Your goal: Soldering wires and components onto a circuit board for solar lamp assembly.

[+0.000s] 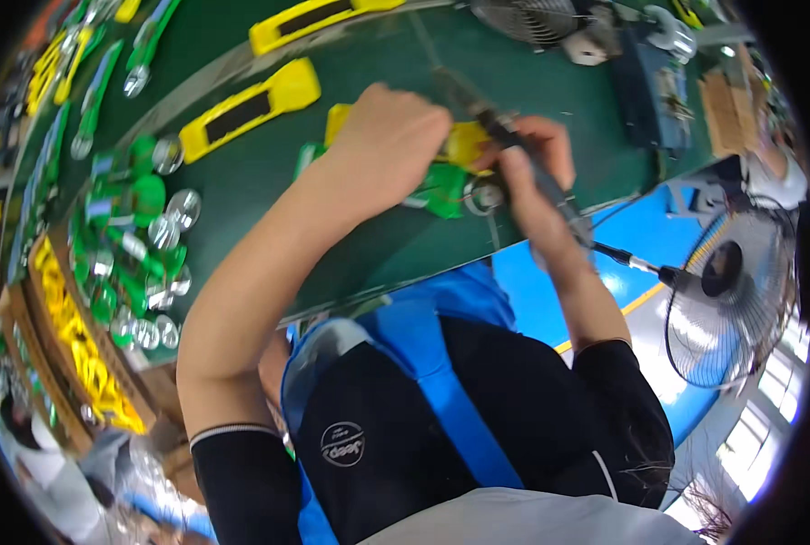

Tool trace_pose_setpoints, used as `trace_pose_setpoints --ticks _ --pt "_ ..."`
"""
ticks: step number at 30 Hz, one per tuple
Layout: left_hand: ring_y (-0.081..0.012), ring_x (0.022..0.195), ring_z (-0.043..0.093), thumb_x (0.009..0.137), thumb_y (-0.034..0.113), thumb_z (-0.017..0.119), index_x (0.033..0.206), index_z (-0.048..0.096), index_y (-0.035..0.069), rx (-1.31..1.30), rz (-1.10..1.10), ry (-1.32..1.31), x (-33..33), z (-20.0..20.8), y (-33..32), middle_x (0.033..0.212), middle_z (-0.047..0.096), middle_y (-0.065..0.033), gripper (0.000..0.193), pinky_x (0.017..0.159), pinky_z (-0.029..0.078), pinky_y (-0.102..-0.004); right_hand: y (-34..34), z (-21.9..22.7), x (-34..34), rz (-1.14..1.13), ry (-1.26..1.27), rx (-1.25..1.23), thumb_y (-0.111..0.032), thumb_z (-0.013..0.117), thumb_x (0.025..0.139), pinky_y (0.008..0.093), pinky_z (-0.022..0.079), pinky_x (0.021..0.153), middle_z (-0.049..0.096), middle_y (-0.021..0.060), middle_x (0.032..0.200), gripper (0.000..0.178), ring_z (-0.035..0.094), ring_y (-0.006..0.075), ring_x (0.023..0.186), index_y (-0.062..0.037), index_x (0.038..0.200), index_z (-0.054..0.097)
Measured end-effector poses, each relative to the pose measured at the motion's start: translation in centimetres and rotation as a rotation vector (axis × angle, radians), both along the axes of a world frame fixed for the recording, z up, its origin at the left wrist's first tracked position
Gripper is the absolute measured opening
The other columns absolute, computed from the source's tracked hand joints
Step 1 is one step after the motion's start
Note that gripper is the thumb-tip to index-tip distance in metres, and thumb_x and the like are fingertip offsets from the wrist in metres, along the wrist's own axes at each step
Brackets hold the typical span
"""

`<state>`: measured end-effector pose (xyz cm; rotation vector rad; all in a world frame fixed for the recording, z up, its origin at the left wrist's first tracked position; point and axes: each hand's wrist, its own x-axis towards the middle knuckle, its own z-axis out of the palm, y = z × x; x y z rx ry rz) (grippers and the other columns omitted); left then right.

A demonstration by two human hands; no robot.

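Observation:
My left hand (396, 141) is closed over a yellow plastic housing (467, 143), its fingertips mostly hidden under the knuckles. Below that hand lies a green plastic piece (444, 191), with a round clear-and-metal end (484, 194) at its right. My right hand (537, 173) wraps round a long, dark, slim tool that looks like an electric screwdriver (496, 127). The tool slants across the yellow housing, slightly blurred; I cannot tell whether its tip touches anything. Two more yellow housings (249, 111) with dark rectangular panels lie farther off to the left and top.
Green pieces with clear round ends (164, 232) are heaped left on the green table (350, 259). Beyond them a box (87, 336) holds yellow parts. A small fan (537, 18) and a dark device (646, 86) stand far right; a floor fan (727, 272) stands beside the table.

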<state>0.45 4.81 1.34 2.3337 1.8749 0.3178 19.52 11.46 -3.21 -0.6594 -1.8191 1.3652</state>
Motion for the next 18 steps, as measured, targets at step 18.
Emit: trace_pose_setpoints --ticks 18 --pt "-0.0184 0.065 0.057 0.075 0.001 0.066 0.088 0.060 0.004 0.202 0.627 -0.398 -0.5 0.2 -13.3 0.077 0.062 -0.0061 0.015 0.063 0.040 -0.0295 0.3 -0.9 1.7 -0.029 0.244 -0.161 -0.027 0.044 0.095 0.0385 0.046 0.077 0.058 0.0161 0.088 0.030 0.055 0.0204 0.071 -0.0006 0.111 0.040"
